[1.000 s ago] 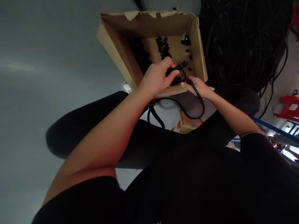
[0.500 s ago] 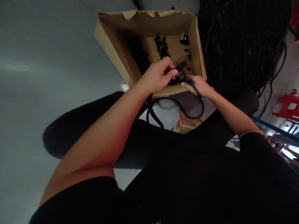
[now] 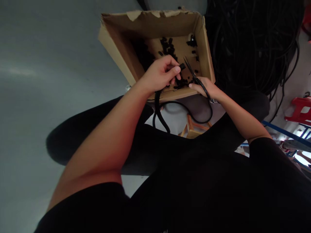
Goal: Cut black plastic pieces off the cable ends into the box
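Observation:
My left hand is closed on a black rubber strip, its short end sticking out past the thumb. Below the hand, a thick black length hangs towards my legs; its link to the held end is hidden. My right hand grips black-handled scissors, blades pointing up and left with tips slightly apart. The blades are clear of the strip, just right of its end. Both hands are over the near side of an open cardboard box, where many small black pieces lie.
A big heap of black strips or tubing lies right of the box. A small wooden stool shows beneath, beside a looped black cord. Farther right are a red plastic stool and a blue bar.
The scissors have come off the strip, which they crossed before. Less of the strip now sticks out of my left hand, which has shifted slightly left. Another black piece shows in the box.

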`<action>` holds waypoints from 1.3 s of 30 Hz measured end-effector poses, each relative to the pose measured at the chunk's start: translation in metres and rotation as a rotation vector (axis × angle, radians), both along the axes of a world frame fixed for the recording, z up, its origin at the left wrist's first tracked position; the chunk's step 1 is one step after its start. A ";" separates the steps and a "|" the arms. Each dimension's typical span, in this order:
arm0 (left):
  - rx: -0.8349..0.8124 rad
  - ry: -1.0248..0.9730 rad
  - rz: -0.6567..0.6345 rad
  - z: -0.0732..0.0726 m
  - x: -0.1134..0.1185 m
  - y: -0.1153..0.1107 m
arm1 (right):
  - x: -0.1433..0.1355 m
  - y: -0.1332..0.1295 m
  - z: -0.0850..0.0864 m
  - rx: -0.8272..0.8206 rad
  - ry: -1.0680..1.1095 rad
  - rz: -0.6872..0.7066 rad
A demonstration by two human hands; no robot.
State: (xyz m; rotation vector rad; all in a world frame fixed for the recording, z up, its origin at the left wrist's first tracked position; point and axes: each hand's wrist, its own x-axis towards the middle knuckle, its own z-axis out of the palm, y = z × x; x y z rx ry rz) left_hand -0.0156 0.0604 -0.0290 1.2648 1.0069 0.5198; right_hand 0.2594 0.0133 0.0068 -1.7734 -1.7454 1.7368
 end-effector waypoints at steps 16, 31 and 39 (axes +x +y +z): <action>-0.268 -0.195 0.194 0.011 0.016 -0.009 | -0.002 -0.009 -0.023 0.097 0.046 -0.011; -0.329 -0.315 0.281 0.010 0.020 -0.006 | -0.005 -0.001 -0.006 0.255 -0.108 0.012; -0.460 -0.248 0.237 0.048 0.003 0.000 | 0.012 0.001 -0.018 -0.005 0.229 -0.035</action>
